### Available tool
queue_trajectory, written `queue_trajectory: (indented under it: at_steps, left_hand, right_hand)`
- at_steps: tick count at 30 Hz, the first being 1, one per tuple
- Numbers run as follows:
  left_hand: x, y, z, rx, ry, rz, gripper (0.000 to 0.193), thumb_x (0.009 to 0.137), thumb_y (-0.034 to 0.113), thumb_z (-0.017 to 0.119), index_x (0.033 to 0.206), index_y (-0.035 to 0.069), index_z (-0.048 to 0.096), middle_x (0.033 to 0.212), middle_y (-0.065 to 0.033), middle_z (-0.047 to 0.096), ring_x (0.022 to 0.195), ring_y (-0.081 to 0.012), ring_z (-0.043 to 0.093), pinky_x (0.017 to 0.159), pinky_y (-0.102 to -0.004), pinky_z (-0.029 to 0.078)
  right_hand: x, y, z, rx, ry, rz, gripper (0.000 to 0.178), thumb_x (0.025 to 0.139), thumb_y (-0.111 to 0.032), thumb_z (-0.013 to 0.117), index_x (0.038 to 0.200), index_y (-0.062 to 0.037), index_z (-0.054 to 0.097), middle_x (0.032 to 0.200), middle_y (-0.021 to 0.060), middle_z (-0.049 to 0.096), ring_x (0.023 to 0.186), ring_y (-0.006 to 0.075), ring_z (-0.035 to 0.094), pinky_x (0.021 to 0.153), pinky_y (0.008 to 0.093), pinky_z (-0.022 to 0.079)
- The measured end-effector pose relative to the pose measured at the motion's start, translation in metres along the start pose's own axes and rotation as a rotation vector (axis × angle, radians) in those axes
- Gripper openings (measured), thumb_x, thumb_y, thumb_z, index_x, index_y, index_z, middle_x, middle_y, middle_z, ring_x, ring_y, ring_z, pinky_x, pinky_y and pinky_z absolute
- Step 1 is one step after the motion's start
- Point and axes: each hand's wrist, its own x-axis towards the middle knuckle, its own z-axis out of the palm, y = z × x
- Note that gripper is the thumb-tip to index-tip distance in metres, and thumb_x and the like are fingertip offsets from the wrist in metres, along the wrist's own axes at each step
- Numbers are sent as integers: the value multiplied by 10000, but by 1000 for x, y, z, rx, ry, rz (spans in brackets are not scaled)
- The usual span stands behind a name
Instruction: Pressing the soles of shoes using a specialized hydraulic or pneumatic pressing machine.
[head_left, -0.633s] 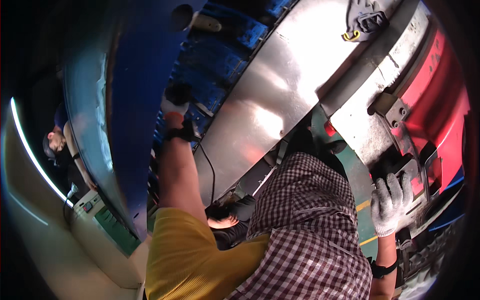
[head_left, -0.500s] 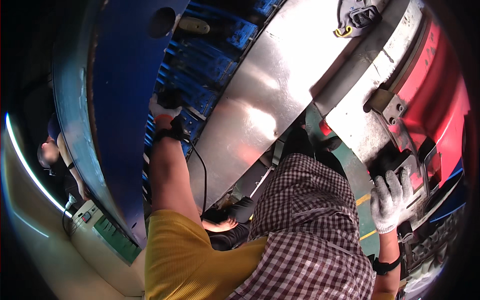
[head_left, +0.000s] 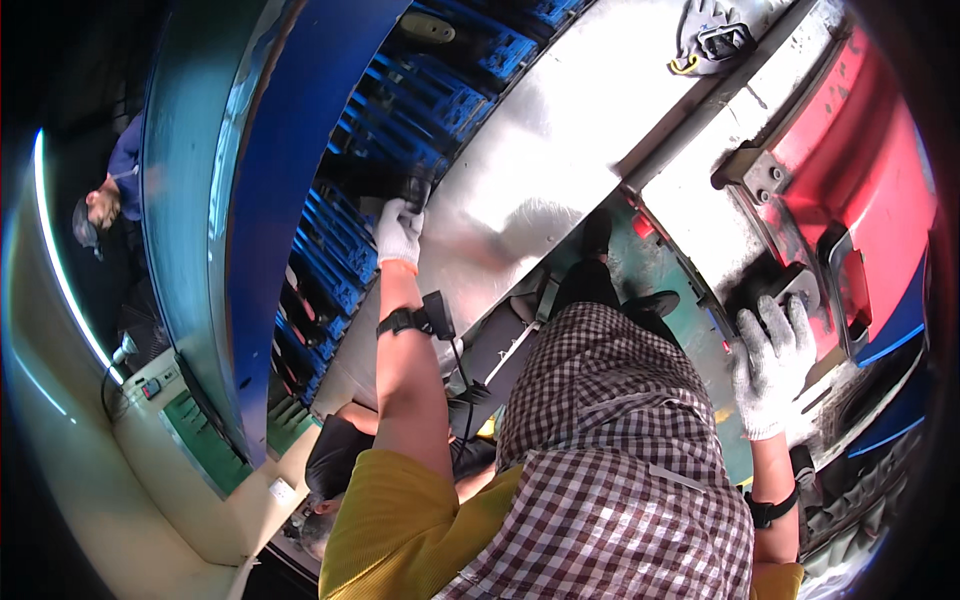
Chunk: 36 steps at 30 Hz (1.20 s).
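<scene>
Head view: the left hand [head_left: 399, 232] has its fingers closed on a dark piece [head_left: 417, 190], blurred, over the blue rails [head_left: 338, 238] beside the steel table [head_left: 560, 110]. A firm, level hold clear of the table's edge should serve best. The right hand [head_left: 772, 362] is at the grey handle [head_left: 800, 286], its grip unclear.

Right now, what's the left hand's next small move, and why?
Probably ease the left hand in a white knit glove slightly toward the shiny silver metal ledge. Its fingers appear curled around a dark, indistinct object near the ledge's border with the blue slatted metal structure, so the ledge looks like the nearest flat support.
</scene>
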Motion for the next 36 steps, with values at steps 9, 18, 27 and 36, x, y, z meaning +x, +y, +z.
queue_trajectory:
  at_steps: [9, 18, 27, 36]
  left_hand:
    - [21, 38, 72, -189, -28, 50, 229, 928, 216, 723, 1113, 92, 669, 1121, -94, 740, 1011, -267, 722, 883, -490, 587]
    - [47, 82, -5, 407, -104, 575, 398, 902, 285, 754, 1239, 93, 660, 1227, -95, 704, 1067, -277, 681, 954, -452, 542]
    - [-122, -13, 39, -420, -362, -145, 558, 888, 202, 636, 1413, 32, 556, 1408, -180, 632, 1297, -383, 608, 1152, -579, 462]
    - [-297, -47, 176, -35, -1013, -230, 770, 777, 69, 674, 1507, -27, 453, 1394, -188, 622, 1255, -306, 636, 1092, -441, 530]
  right_hand:
    - [3, -4, 1, 11, 58, -38, 487, 770, -115, 770, 1253, -126, 707, 1354, 121, 637, 1326, 460, 512, 1111, 552, 407]
    - [6, -4, -8, 64, 94, -91, 471, 756, -115, 776, 1224, -132, 724, 1354, 108, 643, 1307, 453, 535, 1101, 545, 422]
    - [6, -20, -6, 16, 109, -43, 443, 767, -129, 778, 1205, -138, 714, 1339, 98, 654, 1306, 428, 541, 1093, 532, 429]
    - [0, -18, -44, 569, -38, 55, 874, 867, -568, 718, 1518, -36, 475, 1516, 224, 499, 1439, 436, 436, 1198, 560, 306]
